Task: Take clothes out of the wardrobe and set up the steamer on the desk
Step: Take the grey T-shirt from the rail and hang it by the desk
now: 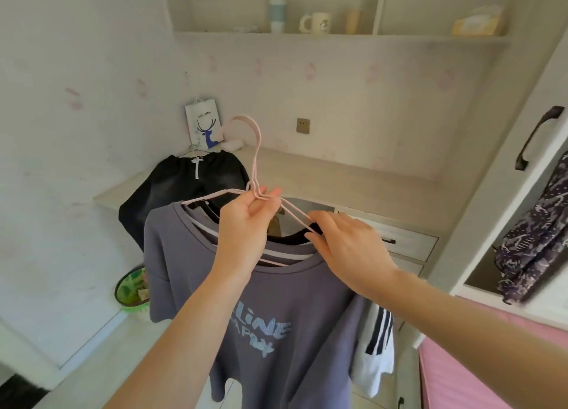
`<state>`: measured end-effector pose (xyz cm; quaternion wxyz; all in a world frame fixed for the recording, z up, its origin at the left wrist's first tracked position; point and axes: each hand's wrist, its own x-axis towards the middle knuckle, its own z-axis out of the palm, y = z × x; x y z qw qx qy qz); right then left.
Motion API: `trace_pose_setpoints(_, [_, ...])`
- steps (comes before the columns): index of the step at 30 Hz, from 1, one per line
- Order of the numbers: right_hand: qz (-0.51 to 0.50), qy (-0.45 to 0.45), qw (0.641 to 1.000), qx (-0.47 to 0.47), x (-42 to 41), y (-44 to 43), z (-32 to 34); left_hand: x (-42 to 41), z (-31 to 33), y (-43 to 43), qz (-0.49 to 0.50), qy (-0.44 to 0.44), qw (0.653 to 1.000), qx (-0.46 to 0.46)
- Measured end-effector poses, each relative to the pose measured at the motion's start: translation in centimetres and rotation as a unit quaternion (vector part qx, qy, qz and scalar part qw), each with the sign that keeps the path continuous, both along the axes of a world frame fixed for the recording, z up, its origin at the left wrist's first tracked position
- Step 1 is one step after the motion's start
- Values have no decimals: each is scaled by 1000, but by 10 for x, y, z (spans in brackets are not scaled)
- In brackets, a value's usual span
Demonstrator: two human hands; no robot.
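A grey-purple T-shirt (276, 331) with pale blue lettering hangs on pink wire hangers (256, 150) in front of me. My left hand (246, 227) grips the hangers at the neck, just below the hooks. My right hand (347, 248) pinches the right arm of a hanger at the collar. Behind the T-shirt hangs a white garment with dark stripes (376, 353). A black garment (184, 187) on its own hanger lies across the left end of the desk (353, 178). No steamer is in view.
A paper bag with a deer print (203, 125) stands at the desk's back left, a wall socket (303, 125) beside it. Drawers (405, 242) sit under the desk. Shelves above hold a tumbler and a mug (316, 22). A dark patterned garment (538, 239) hangs at right; a green basket (132, 288) stands on the floor.
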<state>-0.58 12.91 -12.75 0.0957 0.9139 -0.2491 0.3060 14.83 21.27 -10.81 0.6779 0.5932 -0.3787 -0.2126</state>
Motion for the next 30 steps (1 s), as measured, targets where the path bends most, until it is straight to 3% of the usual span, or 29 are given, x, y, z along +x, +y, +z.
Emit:
trace_pose_setpoints(7, [-44, -52, 998, 9, 76, -5, -23, 65, -9, 2, 53, -71, 996, 4])
trace_pose_setpoints(16, [-2, -81, 989, 125, 147, -47, -45, 148, -35, -21, 13, -112, 988, 110])
trace_pose_setpoints(20, [6, -71, 991, 109, 177, -85, -51, 185, -47, -39, 23, -129, 980, 148])
trace_pose_setpoints(23, [12, -64, 992, 108, 201, -123, -52, 215, -47, -54, 77, -149, 975, 145])
trace_pose_setpoints(27, [36, -43, 990, 133, 231, -180, -51, 264, -45, -81, 223, -187, 950, 114])
trace_pose_setpoints(30, [54, -31, 988, 143, 252, -218, -47, 308, -51, -108, 255, -244, 922, 159])
